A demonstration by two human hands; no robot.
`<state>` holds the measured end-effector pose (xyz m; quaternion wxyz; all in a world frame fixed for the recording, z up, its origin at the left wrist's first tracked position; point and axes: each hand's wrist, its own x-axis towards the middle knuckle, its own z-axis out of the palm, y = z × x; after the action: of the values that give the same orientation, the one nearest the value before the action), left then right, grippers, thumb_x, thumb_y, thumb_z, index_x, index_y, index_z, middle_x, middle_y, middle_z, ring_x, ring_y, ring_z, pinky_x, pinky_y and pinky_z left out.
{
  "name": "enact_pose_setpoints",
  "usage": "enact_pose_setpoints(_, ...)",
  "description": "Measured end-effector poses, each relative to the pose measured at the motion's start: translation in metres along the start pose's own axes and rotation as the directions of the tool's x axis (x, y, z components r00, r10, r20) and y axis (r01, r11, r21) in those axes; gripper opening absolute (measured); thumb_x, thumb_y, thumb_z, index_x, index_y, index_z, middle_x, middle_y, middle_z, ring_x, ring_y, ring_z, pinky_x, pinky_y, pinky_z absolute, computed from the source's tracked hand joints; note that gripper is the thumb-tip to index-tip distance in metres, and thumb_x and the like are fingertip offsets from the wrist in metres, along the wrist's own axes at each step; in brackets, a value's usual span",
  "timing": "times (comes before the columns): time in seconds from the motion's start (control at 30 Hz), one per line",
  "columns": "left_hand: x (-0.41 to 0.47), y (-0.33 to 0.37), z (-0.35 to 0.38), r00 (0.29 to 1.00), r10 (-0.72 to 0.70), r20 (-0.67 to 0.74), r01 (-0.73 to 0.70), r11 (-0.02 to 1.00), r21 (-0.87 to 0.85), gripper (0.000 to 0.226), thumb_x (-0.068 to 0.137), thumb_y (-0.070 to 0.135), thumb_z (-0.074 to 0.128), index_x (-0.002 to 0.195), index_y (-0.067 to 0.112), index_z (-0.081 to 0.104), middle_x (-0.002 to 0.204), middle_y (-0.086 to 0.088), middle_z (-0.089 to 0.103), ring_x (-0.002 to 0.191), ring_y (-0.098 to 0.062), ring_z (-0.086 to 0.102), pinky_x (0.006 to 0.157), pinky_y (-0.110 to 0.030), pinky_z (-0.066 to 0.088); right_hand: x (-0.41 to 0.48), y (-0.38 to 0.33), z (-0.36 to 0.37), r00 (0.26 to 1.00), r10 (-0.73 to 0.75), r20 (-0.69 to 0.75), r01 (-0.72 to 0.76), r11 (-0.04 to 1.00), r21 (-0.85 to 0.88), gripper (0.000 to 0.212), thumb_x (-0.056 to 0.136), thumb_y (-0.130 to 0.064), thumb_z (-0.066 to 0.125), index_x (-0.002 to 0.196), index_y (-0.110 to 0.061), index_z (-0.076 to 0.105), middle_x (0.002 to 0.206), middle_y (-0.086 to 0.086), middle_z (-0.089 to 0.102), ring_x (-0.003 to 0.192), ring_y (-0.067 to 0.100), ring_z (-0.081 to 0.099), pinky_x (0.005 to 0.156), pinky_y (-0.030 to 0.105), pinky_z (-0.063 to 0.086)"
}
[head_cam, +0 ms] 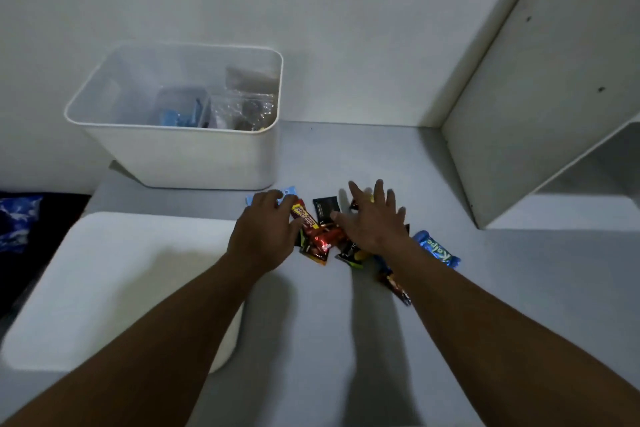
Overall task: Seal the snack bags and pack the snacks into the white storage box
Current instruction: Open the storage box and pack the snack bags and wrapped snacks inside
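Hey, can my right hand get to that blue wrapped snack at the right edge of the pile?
Probably yes. The blue wrapped snack lies uncovered at the pile's right edge, with nothing on top. The right hand is spread open just left of it, with nothing between them.

The white storage box [180,156] stands at the back left of the grey tabletop [363,156], its mouth open from above, with clear bags [239,107] filling its right half and the left half free. Only a narrow strip separates its front wall from the pile of snack wrappers [322,241], which the left hand [266,232] and the spread right hand [372,222] cover, and a flat white slab [121,288] takes up the near left. Right of the pile, past a blue bar [438,248], bare tabletop runs back to the wall, bounded by an upright white panel [519,114]
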<state>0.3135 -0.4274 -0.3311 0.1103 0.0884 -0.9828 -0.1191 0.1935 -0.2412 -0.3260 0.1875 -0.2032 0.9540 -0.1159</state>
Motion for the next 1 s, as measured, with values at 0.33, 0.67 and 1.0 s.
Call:
enact_pose_setpoints(0.33,0.01,0.022,0.061,0.984,-0.116,0.136,0.085,0.973,0.216,0.067,0.092,0.066,0.027,0.15,0.034,0.035,0.153,-0.018,0.039,0.138,-0.044,0.034,0.106,-0.057,0.031,0.024,0.033,0.042,0.935,-0.199,-0.294,0.144,0.97,-0.198,0.044,0.099,-0.058,0.031,0.13,-0.032,0.048,0.131,0.011,0.05,0.12,0.035,0.044,0.095,0.049,0.037)
enact_pose_setpoints(0.67,0.029,0.021,0.075,0.999,-0.042,0.014,0.04,0.993,0.107,0.066,0.085,0.065,0.044,0.129,0.018,0.06,0.132,-0.017,0.057,0.124,-0.036,0.05,0.102,-0.048,0.038,0.041,0.041,0.032,0.898,-0.214,-0.383,0.175,0.975,-0.134,0.039,0.1,-0.049,0.039,0.117,-0.021,0.059,0.108,0.01,0.056,0.098,0.032,0.053,0.079,0.042,0.047)
enact_pose_setpoints(1.0,0.03,0.019,0.081,0.984,-0.176,-0.037,0.18,0.963,0.202,0.062,0.091,0.065,0.036,0.143,0.033,0.045,0.153,-0.016,0.035,0.143,-0.04,0.025,0.112,-0.054,0.019,0.048,0.034,0.033,0.914,-0.358,-0.193,0.314,0.922,-0.226,0.055,0.098,-0.059,0.029,0.149,-0.04,0.031,0.15,0.01,0.038,0.14,0.034,0.029,0.109,0.055,0.028)
